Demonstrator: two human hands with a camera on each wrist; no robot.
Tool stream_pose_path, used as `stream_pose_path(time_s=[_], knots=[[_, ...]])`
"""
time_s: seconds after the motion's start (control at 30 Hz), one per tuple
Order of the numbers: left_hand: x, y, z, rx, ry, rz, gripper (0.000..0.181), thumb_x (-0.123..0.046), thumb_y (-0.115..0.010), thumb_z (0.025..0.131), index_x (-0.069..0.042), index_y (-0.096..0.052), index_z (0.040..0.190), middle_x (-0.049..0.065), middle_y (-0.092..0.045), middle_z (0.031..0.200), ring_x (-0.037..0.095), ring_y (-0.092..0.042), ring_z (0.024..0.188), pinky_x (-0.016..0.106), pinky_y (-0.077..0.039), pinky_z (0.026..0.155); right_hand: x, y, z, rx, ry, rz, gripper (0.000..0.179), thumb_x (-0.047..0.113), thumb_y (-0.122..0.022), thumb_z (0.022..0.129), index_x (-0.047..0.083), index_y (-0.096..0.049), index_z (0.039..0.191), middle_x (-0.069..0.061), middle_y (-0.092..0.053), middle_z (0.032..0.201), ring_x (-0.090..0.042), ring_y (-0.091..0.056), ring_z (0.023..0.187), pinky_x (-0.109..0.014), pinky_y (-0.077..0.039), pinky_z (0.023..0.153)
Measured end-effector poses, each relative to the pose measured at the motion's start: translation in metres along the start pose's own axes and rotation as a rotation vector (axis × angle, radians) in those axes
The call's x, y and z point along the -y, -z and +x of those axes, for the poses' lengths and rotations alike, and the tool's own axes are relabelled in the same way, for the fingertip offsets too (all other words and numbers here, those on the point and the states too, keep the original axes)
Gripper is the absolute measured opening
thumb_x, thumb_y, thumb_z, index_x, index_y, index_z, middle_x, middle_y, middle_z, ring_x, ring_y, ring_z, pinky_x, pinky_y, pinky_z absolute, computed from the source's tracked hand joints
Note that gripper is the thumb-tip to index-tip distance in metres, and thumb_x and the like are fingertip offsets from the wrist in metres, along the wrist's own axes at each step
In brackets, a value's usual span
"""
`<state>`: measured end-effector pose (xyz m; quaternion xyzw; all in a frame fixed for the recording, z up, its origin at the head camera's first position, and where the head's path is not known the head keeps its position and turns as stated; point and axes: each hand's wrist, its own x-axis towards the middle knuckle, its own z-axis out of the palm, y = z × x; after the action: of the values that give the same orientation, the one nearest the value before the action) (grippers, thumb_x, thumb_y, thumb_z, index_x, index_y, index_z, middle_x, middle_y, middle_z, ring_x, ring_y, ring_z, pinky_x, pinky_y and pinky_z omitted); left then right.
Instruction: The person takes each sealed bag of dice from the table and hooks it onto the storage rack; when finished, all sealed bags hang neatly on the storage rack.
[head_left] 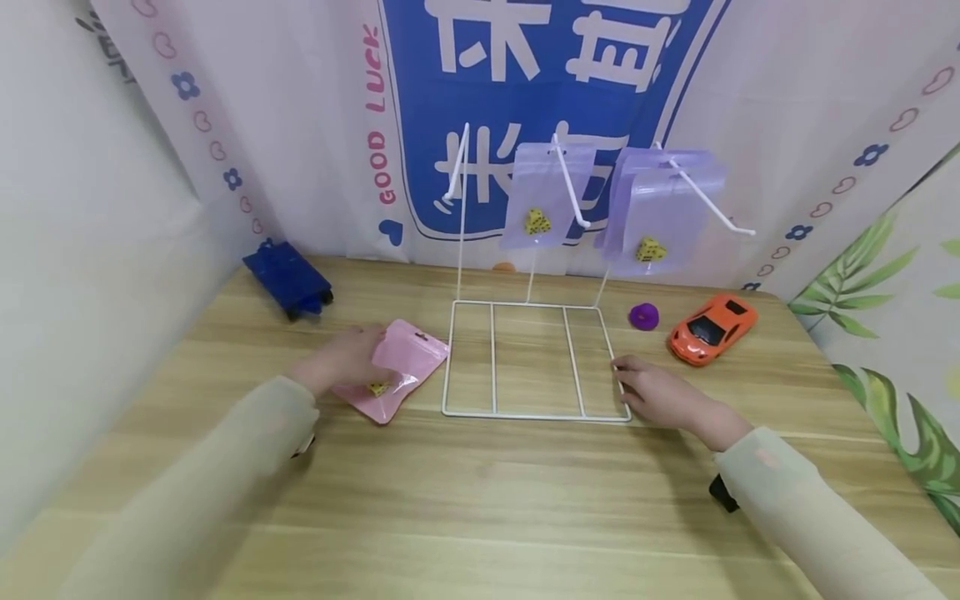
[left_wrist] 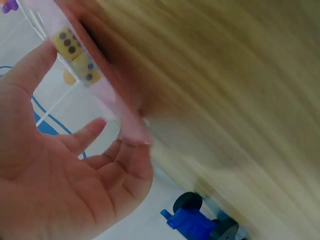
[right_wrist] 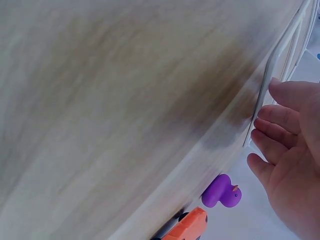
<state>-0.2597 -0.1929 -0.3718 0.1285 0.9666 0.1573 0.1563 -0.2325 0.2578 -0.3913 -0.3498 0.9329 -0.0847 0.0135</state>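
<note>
A pink zip bag (head_left: 415, 358) with yellow dice (left_wrist: 75, 57) inside is at the left of the white wire rack (head_left: 536, 416). My left hand (head_left: 348, 360) holds this bag by its left part; the left wrist view shows one fingertip against the dice and other fingers curled at the bag's edge. Over at the rack's right side rail, my right hand (head_left: 663, 396) touches the wire with loosely bent fingers. Purple bags with yellow dice hang on the rack's middle hook (head_left: 573, 187) and right hook (head_left: 712, 204). Nothing hangs from the left hook (head_left: 456, 167).
A blue toy vehicle (head_left: 288, 277) stands at the back left of the wooden table (head_left: 480, 508). Right of the rack are a purple rubber duck (head_left: 643, 316) and an orange toy car (head_left: 712, 329). A printed curtain (head_left: 300, 125) hangs behind the rack.
</note>
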Motion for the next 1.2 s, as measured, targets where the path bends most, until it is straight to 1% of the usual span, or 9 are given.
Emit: stream_pose_path(time_s=[0.17,0.43,0.53,0.63,0.77,0.87,0.93,1.03,1.2], knots=[[0.0,-0.002,0.003,-0.079,0.009,-0.153,0.094,-0.026,-0.075,0.073,0.006,-0.017,0.14,0.032,-0.038,0.13,0.043,-0.042,0.115,0.055,-0.032,0.096,0.0,-0.002,0.001,0.009,0.004,0.013,0.035,0.001,-0.064,0.082,-0.017,-0.055,0.11,-0.03,-0.048,0.12,-0.043,-0.051,0.106,-0.048,-0.043,0.087],[-0.008,-0.002,0.005,-0.239,-0.024,-0.352,0.078,-0.015,-0.068,0.081,-0.006,-0.021,0.143,0.024,-0.039,0.134,0.037,-0.043,0.115,0.053,-0.034,0.095,-0.001,-0.007,0.0,-0.002,0.0,0.016,0.035,0.001,-0.064,0.081,-0.017,-0.055,0.11,-0.03,-0.048,0.12,-0.043,-0.051,0.106,-0.049,-0.043,0.087],[-0.031,0.003,-0.005,-0.331,-0.11,-0.486,0.077,-0.007,-0.068,0.08,-0.013,-0.024,0.143,0.024,-0.045,0.128,0.036,-0.05,0.106,0.048,-0.046,0.082,-0.001,-0.009,-0.001,-0.001,-0.008,0.015,0.035,0.002,-0.064,0.082,-0.016,-0.055,0.111,-0.029,-0.048,0.121,-0.042,-0.051,0.106,-0.048,-0.043,0.087],[-0.066,0.009,-0.02,-0.432,-0.246,-0.697,0.079,0.0,-0.069,0.077,-0.019,-0.027,0.142,0.023,-0.053,0.114,0.033,-0.058,0.089,0.038,-0.053,0.063,-0.001,-0.01,-0.001,-0.003,-0.014,0.02,0.035,0.002,-0.064,0.082,-0.016,-0.055,0.111,-0.029,-0.048,0.121,-0.042,-0.052,0.105,-0.048,-0.043,0.087],[-0.118,0.018,-0.042,-0.578,-0.519,-0.903,0.079,0.003,-0.07,0.076,-0.02,-0.028,0.139,0.019,-0.06,0.097,0.027,-0.061,0.072,0.034,-0.053,0.052,-0.002,-0.009,-0.001,-0.023,-0.015,0.02,0.034,0.0,-0.064,0.081,-0.016,-0.055,0.11,-0.03,-0.048,0.121,-0.043,-0.051,0.105,-0.049,-0.043,0.087],[-0.153,0.025,-0.055,-0.666,-0.745,-0.959,0.074,0.007,-0.067,0.076,-0.011,-0.028,0.136,0.02,-0.06,0.096,0.025,-0.061,0.072,0.035,-0.053,0.052,-0.002,-0.007,0.0,-0.032,-0.016,0.016,0.034,0.0,-0.063,0.081,-0.016,-0.055,0.11,-0.029,-0.048,0.121,-0.043,-0.051,0.106,-0.049,-0.042,0.087],[-0.171,0.027,-0.06,-0.713,-0.852,-0.957,0.066,0.009,-0.065,0.077,-0.006,-0.032,0.131,0.02,-0.059,0.101,0.025,-0.06,0.076,0.035,-0.053,0.054,-0.002,-0.007,0.0,-0.029,-0.017,0.011,0.035,0.0,-0.063,0.082,-0.017,-0.055,0.111,-0.029,-0.048,0.121,-0.042,-0.05,0.107,-0.049,-0.042,0.088],[-0.192,0.028,-0.059,-0.792,-0.908,-0.935,0.049,0.009,-0.065,0.077,0.001,-0.043,0.12,0.019,-0.057,0.104,0.024,-0.06,0.081,0.033,-0.053,0.058,-0.003,-0.006,0.0,-0.023,-0.016,0.01,0.035,0.0,-0.063,0.082,-0.017,-0.054,0.111,-0.03,-0.048,0.121,-0.043,-0.05,0.107,-0.049,-0.042,0.088],[-0.21,0.025,-0.049,-0.832,-0.832,-0.922,0.034,0.004,-0.068,0.078,0.003,-0.05,0.107,0.016,-0.056,0.101,0.021,-0.058,0.081,0.028,-0.053,0.06,-0.003,-0.006,-0.001,-0.019,-0.02,0.011,0.035,0.001,-0.063,0.082,-0.017,-0.054,0.111,-0.03,-0.048,0.121,-0.043,-0.051,0.106,-0.05,-0.042,0.088]])
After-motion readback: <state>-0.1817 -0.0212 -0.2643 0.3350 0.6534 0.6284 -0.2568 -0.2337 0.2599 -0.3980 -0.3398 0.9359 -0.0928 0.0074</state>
